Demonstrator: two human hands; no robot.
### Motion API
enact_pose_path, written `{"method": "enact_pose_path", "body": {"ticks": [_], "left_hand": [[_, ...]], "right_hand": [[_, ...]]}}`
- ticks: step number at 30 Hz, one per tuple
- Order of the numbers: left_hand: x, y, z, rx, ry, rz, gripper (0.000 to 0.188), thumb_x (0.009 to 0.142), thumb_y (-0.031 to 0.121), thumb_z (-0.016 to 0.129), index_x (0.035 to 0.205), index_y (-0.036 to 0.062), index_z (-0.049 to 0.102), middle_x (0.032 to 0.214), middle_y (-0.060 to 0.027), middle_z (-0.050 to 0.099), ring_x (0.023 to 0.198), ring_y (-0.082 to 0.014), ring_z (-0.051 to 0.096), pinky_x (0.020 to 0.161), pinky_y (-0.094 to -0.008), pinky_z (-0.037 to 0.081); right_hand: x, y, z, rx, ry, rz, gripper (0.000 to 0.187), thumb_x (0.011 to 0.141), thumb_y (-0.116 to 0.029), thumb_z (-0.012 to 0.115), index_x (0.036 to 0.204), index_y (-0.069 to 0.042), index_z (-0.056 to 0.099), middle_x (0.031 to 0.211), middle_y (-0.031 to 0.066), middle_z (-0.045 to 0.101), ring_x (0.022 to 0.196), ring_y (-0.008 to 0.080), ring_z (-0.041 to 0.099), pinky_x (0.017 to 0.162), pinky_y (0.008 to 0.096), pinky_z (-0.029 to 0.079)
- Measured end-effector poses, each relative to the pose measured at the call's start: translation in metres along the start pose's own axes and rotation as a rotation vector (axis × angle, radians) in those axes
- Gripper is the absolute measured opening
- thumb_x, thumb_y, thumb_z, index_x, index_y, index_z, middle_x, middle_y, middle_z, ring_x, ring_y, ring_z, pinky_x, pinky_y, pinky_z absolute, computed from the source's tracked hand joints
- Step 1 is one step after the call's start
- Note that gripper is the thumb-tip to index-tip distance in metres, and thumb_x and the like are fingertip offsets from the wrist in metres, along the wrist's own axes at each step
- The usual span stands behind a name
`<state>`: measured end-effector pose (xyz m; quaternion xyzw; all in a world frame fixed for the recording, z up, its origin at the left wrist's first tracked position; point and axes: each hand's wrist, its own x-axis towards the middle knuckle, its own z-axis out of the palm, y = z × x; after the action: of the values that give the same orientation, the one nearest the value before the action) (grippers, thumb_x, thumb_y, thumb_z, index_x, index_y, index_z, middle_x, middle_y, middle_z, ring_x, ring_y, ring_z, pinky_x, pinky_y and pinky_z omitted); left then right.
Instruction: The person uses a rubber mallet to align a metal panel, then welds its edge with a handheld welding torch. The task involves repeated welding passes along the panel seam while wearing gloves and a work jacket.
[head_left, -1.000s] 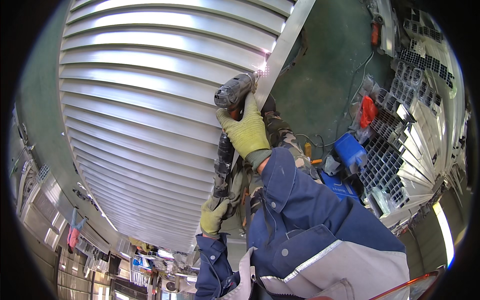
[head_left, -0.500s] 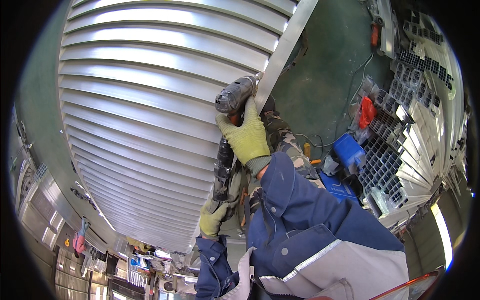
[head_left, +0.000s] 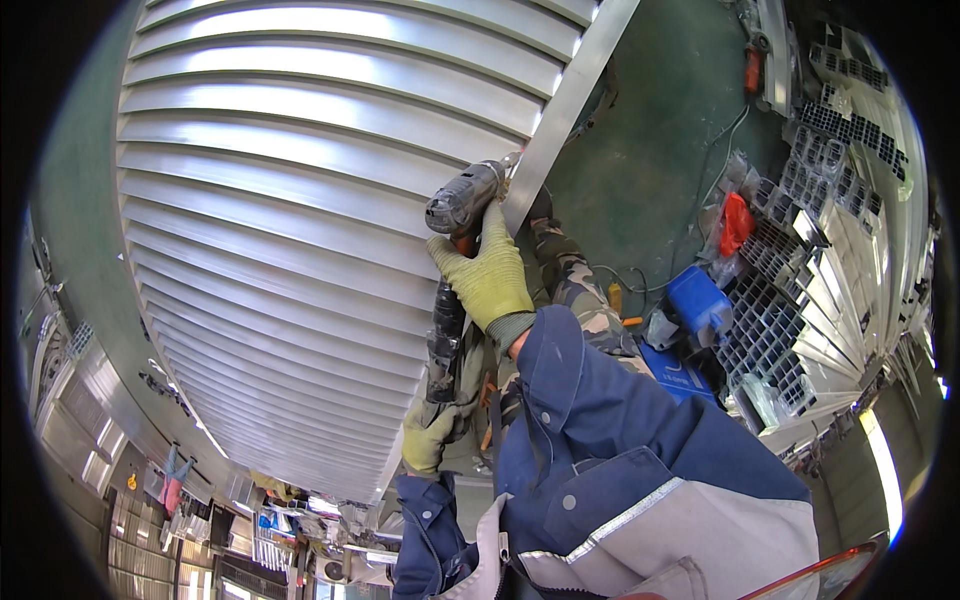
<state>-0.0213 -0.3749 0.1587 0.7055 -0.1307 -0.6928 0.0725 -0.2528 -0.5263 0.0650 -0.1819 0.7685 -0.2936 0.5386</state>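
Observation:
A cordless power drill (head_left: 462, 200), grey and black and wrapped in worn tape, points up and right at a silver frame bar (head_left: 570, 110). Its tip is at the bar's inner edge. My right hand (head_left: 487, 272), in a yellow-green glove, is closed round the drill's grip just under its body, where a bit of red shows. Below that hand a black taped part (head_left: 444, 330) runs down toward my left hand (head_left: 428, 440). The left, gloved alike, is curled at its lower end; its fingertips are partly hidden. The bar edges a large slatted metal panel (head_left: 290, 190).
My camouflage-trousered leg (head_left: 575, 280) is beside the panel's edge. On the green floor to the right are a blue jug (head_left: 700, 303), a blue box (head_left: 675, 375), a red bag (head_left: 736, 224), cables and stacked metal profiles (head_left: 765, 340). Far off at lower left is another person (head_left: 173, 485).
The drill and my right hand have shifted slightly down and left in the picture, still against the frame bar. Both hands keep their hold. The distant person has changed posture.

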Motion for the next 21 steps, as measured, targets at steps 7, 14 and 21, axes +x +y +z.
{"method": "enact_pose_path", "body": {"ticks": [7, 14, 21], "left_hand": [[0.002, 0.005, 0.0, -0.015, -0.041, -0.046, 0.034, 0.1, 0.024, 0.083, 0.123, -0.001, 0.08, 0.082, 0.0015, 0.071, 0.071, -0.0088, 0.064, 0.067, -0.025, 0.049], [0.005, 0.002, -0.004, -0.026, -0.062, -0.017, 0.036, 0.1, 0.025, 0.083, 0.124, -0.0021, 0.08, 0.082, 0.001, 0.07, 0.069, -0.01, 0.064, 0.066, -0.0256, 0.05], [0.007, -0.002, -0.006, -0.002, -0.054, -0.006, 0.035, 0.101, 0.024, 0.082, 0.124, -0.0024, 0.079, 0.084, 0.0004, 0.071, 0.071, -0.0105, 0.065, 0.068, -0.0266, 0.052]], "right_hand": [[0.002, -0.004, -0.002, 0.018, 0.003, 0.008, 0.092, 0.096, -0.032, 0.088, 0.165, 0.007, 0.041, 0.142, 0.0287, 0.07, 0.131, 0.042, 0.071, 0.112, 0.0455, 0.056], [0.002, -0.005, -0.001, -0.021, 0.033, -0.006, 0.091, 0.096, -0.031, 0.089, 0.163, 0.007, 0.042, 0.139, 0.0276, 0.071, 0.128, 0.0415, 0.072, 0.11, 0.0456, 0.057], [0.004, -0.002, 0.0, -0.007, 0.037, -0.018, 0.089, 0.096, -0.031, 0.089, 0.162, 0.007, 0.043, 0.138, 0.028, 0.072, 0.128, 0.0418, 0.072, 0.109, 0.0459, 0.057]]}}
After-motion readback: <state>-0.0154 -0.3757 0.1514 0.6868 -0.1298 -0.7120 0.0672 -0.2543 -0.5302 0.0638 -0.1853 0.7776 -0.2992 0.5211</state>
